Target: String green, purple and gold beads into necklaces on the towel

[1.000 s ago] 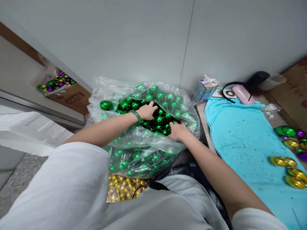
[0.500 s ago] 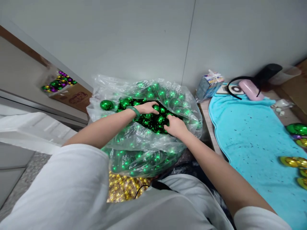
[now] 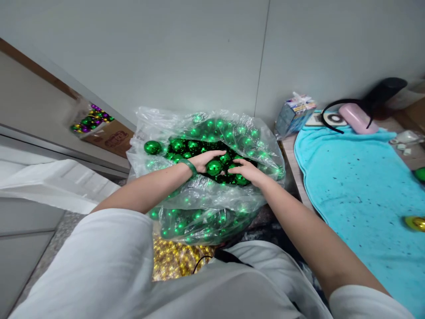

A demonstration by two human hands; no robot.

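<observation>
A clear plastic bag (image 3: 202, 192) full of shiny green ball ornaments lies open in front of me. My left hand (image 3: 203, 161), with a green bangle at the wrist, is in the bag's opening and curls around one green ball ornament (image 3: 213, 167). Facing it from the right, my right hand (image 3: 249, 172) has its fingers apart, reaching over the ornaments. Another green ball (image 3: 241, 179) sits just under those fingers; whether they touch it I cannot tell. One more green ball (image 3: 152, 147) rests on the plastic at the bag's left side.
Gold beads (image 3: 179, 259) lie below the bag. At right, a turquoise cloth (image 3: 355, 177) covers a table, with a small box (image 3: 295, 115), a black headband (image 3: 327, 117) and a gold ornament (image 3: 415, 223). A cardboard box (image 3: 113, 138) and white foam piece (image 3: 56, 181) are at left.
My left hand has closed around a green ball that now shows beside its palm. My right hand's fingers have stretched leftward, nearer to it. The view has shifted slightly.
</observation>
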